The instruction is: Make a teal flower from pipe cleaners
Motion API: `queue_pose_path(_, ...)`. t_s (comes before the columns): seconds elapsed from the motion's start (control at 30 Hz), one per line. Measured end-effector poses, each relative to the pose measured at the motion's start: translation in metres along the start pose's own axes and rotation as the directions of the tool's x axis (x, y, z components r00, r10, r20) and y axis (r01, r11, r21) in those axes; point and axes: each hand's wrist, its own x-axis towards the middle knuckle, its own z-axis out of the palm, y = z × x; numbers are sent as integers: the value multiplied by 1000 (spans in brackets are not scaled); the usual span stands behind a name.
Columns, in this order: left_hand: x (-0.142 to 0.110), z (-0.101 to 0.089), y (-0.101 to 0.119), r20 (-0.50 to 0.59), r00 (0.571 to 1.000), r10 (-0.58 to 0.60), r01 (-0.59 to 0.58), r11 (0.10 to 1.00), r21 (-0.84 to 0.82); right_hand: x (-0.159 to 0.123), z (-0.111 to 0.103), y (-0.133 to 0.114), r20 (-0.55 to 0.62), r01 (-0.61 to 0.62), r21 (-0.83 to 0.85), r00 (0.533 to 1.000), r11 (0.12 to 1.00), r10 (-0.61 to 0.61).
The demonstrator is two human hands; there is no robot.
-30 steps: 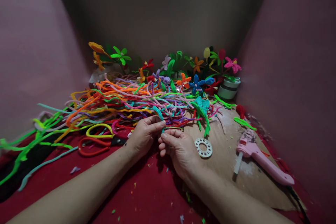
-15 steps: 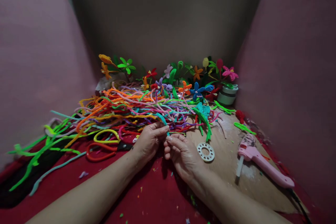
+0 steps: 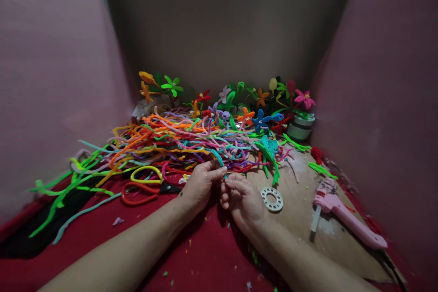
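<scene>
Between my two hands is a short turquoise pipe cleaner piece [image 3: 216,157]. My left hand [image 3: 201,183] pinches it near its lower part, thumb on top. Just to the right, my right hand [image 3: 244,198] has thumb and fingertips closed on its lower end, close to my left thumb. Behind them spreads a large heap of coloured pipe cleaners [image 3: 178,139]. Scissors with one yellow and one red handle loop [image 3: 140,200] lie left of my left hand, blades partly hidden. A white ring with holes [image 3: 272,199] lies right of my right hand.
A pink glue gun [image 3: 345,219] with a cord rests on a brown board [image 3: 297,219] at the right. Pipe cleaner flowers [image 3: 260,121] and a pale jar [image 3: 300,127] stand at the back. Small scraps dot the red cloth [image 3: 191,255]. Walls rise on both sides.
The whole view has shifted slightly, so things appear a little farther right. Both hands keep their pinch on the turquoise pipe cleaner, with little change in their pose.
</scene>
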Motion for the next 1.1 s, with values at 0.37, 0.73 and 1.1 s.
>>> queue_pose_path(0.37, 2, -2, 11, -66, 995, 74, -76, 997, -34, -5, 4, -4, 5, 60, -19, 998, 998, -60)
queue_pose_path(0.73, 0, -5, 3, 62, 998, 22, -26, 997, 73, -3, 2, 0, -46, -33, -38, 998, 999, 32)
queue_pose_path(1.1, -4, 0, 13, -59, 989, 133, -101, 922, 373, -5, -1, -1, -15, 25, -310, 999, 950, -31)
